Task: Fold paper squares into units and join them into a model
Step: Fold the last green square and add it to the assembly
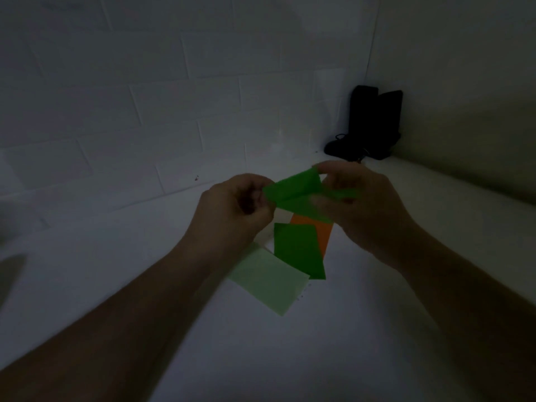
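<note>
Early stage, I'd say. Nearest on the white tabletop (pixel 290 358): pale green paper square (pixel 268 281), dark green paper square (pixel 298 249), orange paper square (pixel 323 233), all flat, overlapping. Above them, left hand (pixel 235 210) and right hand (pixel 356 201) pinch a bright green paper sheet (pixel 293 190) mid-fold. No joined units visible.

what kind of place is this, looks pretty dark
Probably a dim corner of a room at home: a white surface set against a white brick-pattern wall, with a dark object in the corner. Both hands hold a green paper over loose paper squares.
</note>
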The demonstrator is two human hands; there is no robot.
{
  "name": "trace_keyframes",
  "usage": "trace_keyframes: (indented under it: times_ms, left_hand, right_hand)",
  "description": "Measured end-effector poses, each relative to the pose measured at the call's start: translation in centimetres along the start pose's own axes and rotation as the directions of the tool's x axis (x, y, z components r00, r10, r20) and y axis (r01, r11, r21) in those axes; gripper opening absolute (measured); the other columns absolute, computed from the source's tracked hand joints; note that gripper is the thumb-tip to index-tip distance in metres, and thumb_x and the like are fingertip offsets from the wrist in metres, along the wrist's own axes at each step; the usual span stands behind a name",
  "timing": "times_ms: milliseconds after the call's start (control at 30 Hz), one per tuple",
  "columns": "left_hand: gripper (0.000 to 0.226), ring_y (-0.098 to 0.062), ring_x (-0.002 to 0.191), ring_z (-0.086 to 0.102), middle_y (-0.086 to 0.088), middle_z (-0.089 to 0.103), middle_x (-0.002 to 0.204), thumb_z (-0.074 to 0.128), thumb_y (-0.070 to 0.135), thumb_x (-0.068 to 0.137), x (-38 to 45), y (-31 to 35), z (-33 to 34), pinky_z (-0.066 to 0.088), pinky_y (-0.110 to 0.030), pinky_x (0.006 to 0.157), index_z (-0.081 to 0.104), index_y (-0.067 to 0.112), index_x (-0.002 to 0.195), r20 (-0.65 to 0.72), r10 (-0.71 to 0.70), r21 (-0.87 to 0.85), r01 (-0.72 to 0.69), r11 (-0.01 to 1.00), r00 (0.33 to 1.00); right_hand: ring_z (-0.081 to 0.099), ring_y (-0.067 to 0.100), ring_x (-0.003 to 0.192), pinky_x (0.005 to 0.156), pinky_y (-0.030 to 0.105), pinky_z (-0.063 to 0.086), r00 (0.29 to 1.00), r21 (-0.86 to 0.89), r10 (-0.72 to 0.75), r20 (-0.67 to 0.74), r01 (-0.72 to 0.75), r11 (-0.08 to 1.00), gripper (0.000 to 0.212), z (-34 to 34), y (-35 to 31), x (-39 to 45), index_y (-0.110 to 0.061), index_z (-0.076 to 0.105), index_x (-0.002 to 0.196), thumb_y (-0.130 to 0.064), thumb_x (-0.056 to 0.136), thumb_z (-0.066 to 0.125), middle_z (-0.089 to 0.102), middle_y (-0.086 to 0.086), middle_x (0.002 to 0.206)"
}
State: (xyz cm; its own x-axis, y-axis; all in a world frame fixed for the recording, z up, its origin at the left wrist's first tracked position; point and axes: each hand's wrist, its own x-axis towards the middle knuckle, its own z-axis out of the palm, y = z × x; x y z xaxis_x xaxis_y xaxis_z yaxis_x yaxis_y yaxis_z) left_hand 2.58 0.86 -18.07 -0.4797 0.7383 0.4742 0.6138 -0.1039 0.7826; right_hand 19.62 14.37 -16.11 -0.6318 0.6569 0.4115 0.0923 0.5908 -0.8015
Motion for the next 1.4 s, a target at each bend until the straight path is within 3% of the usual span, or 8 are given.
trace_keyframes:
  times_ms: [100,233,300,433,600,833,967,1400]
  left_hand:
    - [0.024,-0.007,0.082,0.072,0.011,0.076,0.088,0.07,0.006,0.091,-0.4,0.2,0.2,0.06,-0.03,0.079,0.077,0.027,0.099,0.002,0.094,0.105,-0.094,0.99,0.996]
    - [0.016,-0.01,0.069,0.064,0.004,0.07,0.079,0.072,0.016,0.092,-0.5,0.5,0.4,0.053,-0.027,0.067,0.076,0.029,0.1,-0.009,0.07,0.059,-0.07,0.996,0.997]
    - [0.015,-0.016,0.06,0.06,-0.001,0.067,0.07,0.072,0.018,0.094,-0.6,0.8,0.4,0.049,-0.028,0.06,0.075,0.03,0.101,0.016,0.005,0.002,-0.005,1.0,1.0]
    - [0.013,-0.02,0.069,0.072,-0.004,0.075,0.07,0.07,0.014,0.096,-0.6,1.0,0.8,0.059,-0.036,0.076,0.075,0.024,0.104,0.049,-0.078,-0.184,0.085,0.979,0.996]
    - [0.018,-0.026,0.082,0.076,-0.009,0.078,0.087,0.066,-0.001,0.094,-0.5,1.0,1.4,0.062,-0.045,0.085,0.076,0.013,0.099,-0.002,-0.113,-0.359,0.105,0.927,0.994]
    - [0.026,-0.021,0.084,0.076,-0.011,0.078,0.086,0.073,-0.011,0.085,-0.2,1.1,1.1,0.06,-0.032,0.082,0.074,0.012,0.098,-0.075,-0.03,-0.402,-0.003,0.916,0.997]
    - [0.024,-0.022,0.091,0.077,-0.004,0.08,0.094,0.074,-0.005,0.086,-0.4,0.9,1.1,0.062,-0.036,0.087,0.074,0.015,0.099,-0.057,0.026,-0.364,-0.045,0.93,0.998]
    - [0.025,-0.02,0.089,0.077,-0.004,0.08,0.092,0.076,-0.007,0.084,-0.4,1.1,0.9,0.061,-0.033,0.085,0.075,0.014,0.095,-0.063,0.034,-0.311,-0.053,0.949,0.997]
  right_hand:
    - [0.061,0.004,0.084,0.069,0.011,0.05,0.992,-0.101,-0.12,-0.046,0.115,0.988,0.02,0.1,0.5,0.1,-0.032,0.069,0.095,-0.018,0.084,0.079,0.061,-0.007,0.091]
    - [0.067,0.02,0.078,0.072,0.029,0.059,0.998,0.089,-0.044,-0.055,0.049,0.995,0.019,0.1,0.7,0.1,-0.029,0.073,0.083,-0.012,0.084,0.079,0.068,0.001,0.08]
    - [0.068,0.018,0.074,0.069,0.026,0.06,0.997,0.121,-0.041,-0.07,0.05,0.991,0.023,0.3,0.6,0.1,-0.031,0.073,0.08,-0.009,0.084,0.079,0.071,0.0,0.075]
    - [0.064,0.013,0.064,0.062,0.021,0.055,0.996,0.178,-0.038,-0.085,0.053,0.983,0.026,0.5,0.2,0.0,-0.03,0.071,0.077,-0.006,0.086,0.076,0.067,0.002,0.067]
    - [0.06,0.039,0.069,0.067,0.047,0.057,0.993,0.199,-0.107,-0.052,0.115,0.973,0.026,0.4,0.0,-0.3,-0.035,0.073,0.084,-0.009,0.089,0.074,0.063,0.021,0.075]
    - [0.073,0.008,0.076,0.069,0.018,0.057,0.996,0.331,-0.079,0.034,0.063,0.942,0.035,0.7,-0.3,-0.5,-0.025,0.072,0.095,0.008,0.084,0.071,0.078,-0.009,0.084]
    - [0.075,0.014,0.091,0.078,0.026,0.061,0.996,0.388,-0.074,0.049,0.049,0.92,0.038,0.6,-0.5,-0.6,-0.02,0.073,0.091,0.015,0.08,0.07,0.078,-0.011,0.09]
    - [0.075,0.02,0.091,0.08,0.033,0.062,0.995,0.316,-0.09,0.046,0.071,0.946,0.032,0.6,-0.7,-0.8,-0.028,0.077,0.082,0.003,0.076,0.08,0.078,0.004,0.092]
